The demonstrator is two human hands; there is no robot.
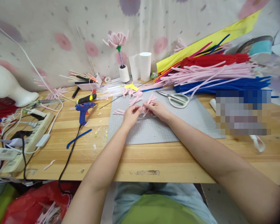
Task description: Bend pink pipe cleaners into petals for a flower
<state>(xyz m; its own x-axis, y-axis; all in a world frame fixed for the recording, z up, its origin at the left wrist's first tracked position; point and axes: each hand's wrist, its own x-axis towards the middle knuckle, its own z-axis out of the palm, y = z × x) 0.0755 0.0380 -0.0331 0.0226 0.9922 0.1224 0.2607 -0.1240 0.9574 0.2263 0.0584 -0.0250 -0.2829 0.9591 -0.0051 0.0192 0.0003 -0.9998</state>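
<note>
Over the grey cutting mat [182, 124], my two hands meet fingertip to fingertip. Short pink pipe cleaner pieces [151, 99] poke out above and below the closed fingers of my right hand [157, 109]. My left hand [132, 115] is pinched at the left side of this bunch; what lies between its fingertips is too small to make out. More cut pink pipe cleaners [119, 112] lie on the mat left of my left hand, and another small group [135, 101] sits just beyond it. Scissors [176, 99] with pale handles rest behind my right hand.
A blue glue gun [84, 112] stands at left, near a power strip [30, 140] with tangled cables. Behind are a pink pipe cleaner flower [116, 40] in a white holder and a white cup [145, 67]. Bundles of pink [205, 74], red and blue pipe cleaners fill the back right.
</note>
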